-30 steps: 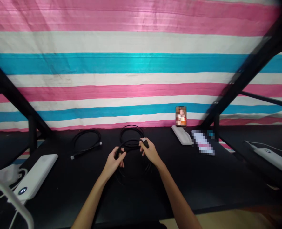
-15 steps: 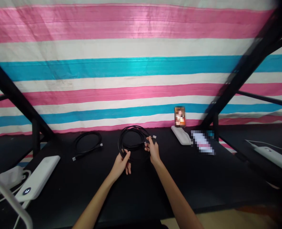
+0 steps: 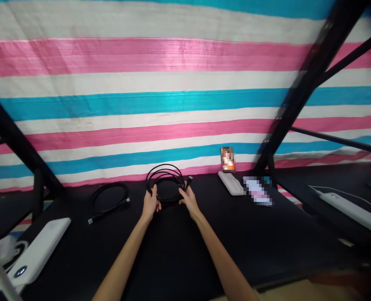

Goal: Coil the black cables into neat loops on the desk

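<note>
A black cable (image 3: 165, 166) is wound in several loose loops above the black table, between my two hands. My left hand (image 3: 151, 203) is closed on the left side of the coil, thumb on top. On the right side my right hand (image 3: 189, 200) pinches the loops, and one dark plug (image 3: 189, 180) sticks out past its fingers. The cable's other end is not plain to see. Left of my hands lies a second black cable (image 3: 110, 186), in a single loop with a pale connector at each end.
A white power bank (image 3: 43, 246) with a lit display lies at the left, beside white cords. Right of the coil are a white stand (image 3: 231, 183), an upright blurred card (image 3: 228, 159) and a blurred packet (image 3: 257, 191). A white power strip (image 3: 351, 211) lies far right.
Both hands have shifted slightly left in view and now hold the coil at its sides. The right hand has moved onto the loops, and the coil looks raised and tilted. The view has shifted too.
</note>
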Motion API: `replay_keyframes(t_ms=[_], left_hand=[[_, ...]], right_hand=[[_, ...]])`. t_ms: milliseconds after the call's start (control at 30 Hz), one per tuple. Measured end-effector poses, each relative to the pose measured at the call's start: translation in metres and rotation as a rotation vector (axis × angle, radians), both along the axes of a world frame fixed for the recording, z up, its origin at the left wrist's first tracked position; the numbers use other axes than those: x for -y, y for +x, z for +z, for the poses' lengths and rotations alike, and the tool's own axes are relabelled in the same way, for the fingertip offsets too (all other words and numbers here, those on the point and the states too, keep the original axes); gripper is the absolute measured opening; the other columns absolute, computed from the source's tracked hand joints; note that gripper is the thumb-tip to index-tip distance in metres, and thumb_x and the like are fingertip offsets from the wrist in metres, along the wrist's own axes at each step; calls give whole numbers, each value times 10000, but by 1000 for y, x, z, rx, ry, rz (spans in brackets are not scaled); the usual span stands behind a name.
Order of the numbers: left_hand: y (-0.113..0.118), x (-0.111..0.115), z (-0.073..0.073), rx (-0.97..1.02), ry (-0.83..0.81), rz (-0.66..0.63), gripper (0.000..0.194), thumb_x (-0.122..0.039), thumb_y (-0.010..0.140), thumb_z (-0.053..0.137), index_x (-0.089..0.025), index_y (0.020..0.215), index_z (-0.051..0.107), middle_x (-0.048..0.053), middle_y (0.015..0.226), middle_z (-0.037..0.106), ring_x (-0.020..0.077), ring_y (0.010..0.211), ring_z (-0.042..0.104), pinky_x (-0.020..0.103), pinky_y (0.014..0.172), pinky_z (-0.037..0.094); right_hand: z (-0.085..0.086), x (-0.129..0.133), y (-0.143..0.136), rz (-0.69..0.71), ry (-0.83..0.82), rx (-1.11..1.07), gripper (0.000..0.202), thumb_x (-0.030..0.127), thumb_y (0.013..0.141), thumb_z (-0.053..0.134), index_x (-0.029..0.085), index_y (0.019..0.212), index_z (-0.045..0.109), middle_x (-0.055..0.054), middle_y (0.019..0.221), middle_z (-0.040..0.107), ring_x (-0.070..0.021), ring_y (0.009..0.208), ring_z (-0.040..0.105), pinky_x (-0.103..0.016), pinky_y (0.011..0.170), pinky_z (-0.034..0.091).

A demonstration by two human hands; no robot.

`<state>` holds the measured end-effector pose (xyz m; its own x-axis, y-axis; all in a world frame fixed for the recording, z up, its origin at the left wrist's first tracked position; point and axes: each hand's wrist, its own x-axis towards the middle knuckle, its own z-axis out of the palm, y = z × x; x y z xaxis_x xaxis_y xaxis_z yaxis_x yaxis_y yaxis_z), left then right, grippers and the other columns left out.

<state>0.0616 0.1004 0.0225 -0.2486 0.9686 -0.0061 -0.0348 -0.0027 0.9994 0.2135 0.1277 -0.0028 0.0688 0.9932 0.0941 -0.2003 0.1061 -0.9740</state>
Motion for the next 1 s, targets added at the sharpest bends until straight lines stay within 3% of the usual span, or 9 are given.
replay_keyframes(t_ms=[167, 233, 333, 400, 500, 567, 667, 833, 1000], left_hand=[[-9, -6, -7, -12, -84, -107, 493, -574, 716, 549, -131, 909, 449, -60, 413, 506, 115, 288, 488, 170, 284, 298], [-15, -4, -9, 11, -130, -152, 583, -519, 727, 580, -103, 1090, 392, 4, 543, 619, 114, 332, 527, 181, 318, 348], [-29, 1, -9, -5, -157, -218, 736, -467, 725, 610, -65, 1250, 286, 40, 607, 661, 122, 388, 560, 210, 390, 410], [-41, 5, -6, -89, -99, -163, 717, -464, 705, 624, -49, 1232, 372, 17, 542, 635, 134, 428, 570, 234, 457, 437], [-66, 9, -2, -352, 39, 78, 509, -454, 694, 613, -103, 1060, 570, 9, 532, 616, 167, 547, 603, 267, 578, 453], [-81, 11, -2, -596, 34, 259, 382, -419, 721, 581, -151, 991, 614, 45, 665, 651, 212, 709, 625, 312, 681, 449], [-94, 13, -5, -962, -135, 469, 389, -368, 728, 580, -173, 1064, 594, 126, 995, 616, 302, 993, 542, 427, 841, 379], [-96, 13, -14, -1223, -287, 443, 395, -284, 794, 492, -122, 1153, 520, 162, 1097, 530, 310, 1056, 474, 424, 871, 339], [-89, 16, -14, -1222, -321, 328, 253, -271, 819, 449, -117, 954, 598, 163, 990, 576, 302, 971, 538, 373, 789, 386]], right_hand=[[-6, -9, 4, 37, 50, 65, 547, 444, 682, 606, 177, 1147, 499, -60, 946, 588, -143, 698, 563, -160, 359, 402], [-6, -9, 7, 55, 60, 90, 525, 445, 695, 601, 167, 1130, 503, -54, 902, 591, -139, 682, 557, -165, 370, 403], [-4, -6, 12, 78, 58, 170, 542, 460, 712, 582, 170, 1162, 494, -36, 827, 594, -138, 637, 548, -193, 396, 427], [-2, -2, 16, 24, 73, 312, 561, 464, 720, 572, 177, 1195, 496, -50, 866, 601, -151, 652, 558, -228, 445, 457], [0, 2, 22, -146, 161, 617, 550, 462, 716, 583, 212, 1203, 535, -107, 1165, 539, -196, 810, 576, -319, 622, 497], [0, 3, 25, -194, 180, 759, 503, 481, 744, 550, 230, 1179, 571, -109, 1303, 448, -215, 862, 574, -368, 699, 483], [-4, 1, 27, -245, 108, 843, 433, 505, 789, 471, 209, 1039, 665, -113, 1278, 472, -217, 840, 589, -383, 724, 467], [-12, -3, 30, -333, 45, 853, 380, 453, 789, 466, 192, 897, 719, -110, 1120, 570, -200, 772, 605, -360, 732, 457], [-14, 0, 33, -292, 58, 827, 338, 411, 777, 473, 197, 861, 721, -90, 1049, 597, -160, 672, 599, -335, 713, 468]])
